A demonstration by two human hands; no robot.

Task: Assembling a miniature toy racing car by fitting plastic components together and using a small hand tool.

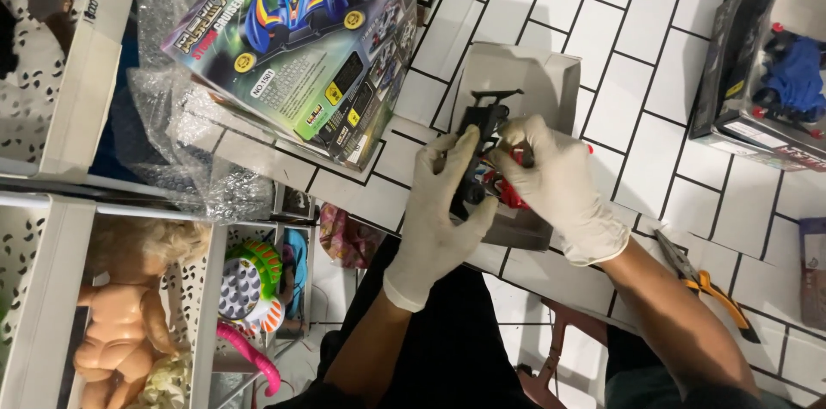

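Observation:
Both my hands wear white gloves and hold a small black toy car chassis (483, 129) with red parts over a shallow grey cardboard tray (551, 78). My left hand (439, 211) grips the chassis from the left side. My right hand (551, 181) pinches its right side with the fingertips. The chassis is partly hidden between my fingers, with a black wing-shaped end showing at the top.
A colourful toy race car box (318, 39) lies at the upper left on clear plastic wrap (172, 134). Another boxed car (770, 73) sits at the upper right. Orange-handled pliers (705, 280) lie on the white tiled surface. White bins at left hold a doll (120, 323) and toys.

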